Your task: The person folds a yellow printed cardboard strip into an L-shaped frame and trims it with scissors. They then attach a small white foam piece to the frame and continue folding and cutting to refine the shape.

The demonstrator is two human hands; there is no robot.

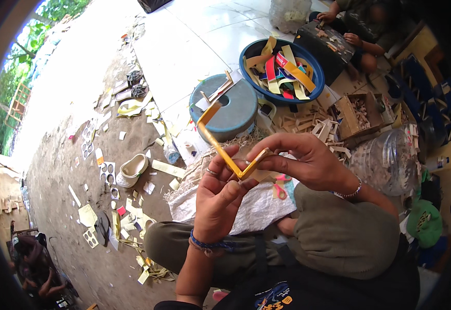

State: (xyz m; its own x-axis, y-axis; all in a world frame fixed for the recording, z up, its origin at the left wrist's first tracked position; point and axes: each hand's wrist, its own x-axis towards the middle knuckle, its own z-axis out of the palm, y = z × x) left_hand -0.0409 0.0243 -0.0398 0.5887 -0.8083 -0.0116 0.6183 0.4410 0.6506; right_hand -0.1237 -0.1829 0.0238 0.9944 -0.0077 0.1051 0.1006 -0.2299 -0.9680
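A long yellow strip (224, 150), folded into a V, slants up-left between both hands.

Your left hand (218, 199) and right hand (308, 163) pinch a folded yellow strip (224, 152) above a white woven sack (259, 206); a blue plastic basin (282, 64) of coloured strips sits beyond

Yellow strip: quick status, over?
Left hand and right hand both pinch the yellow strip, bent in a V. Pink scissors lie below. Nothing blocks.

Left hand (218, 199) raised, right hand (308, 163) beside it, fingers pinched.
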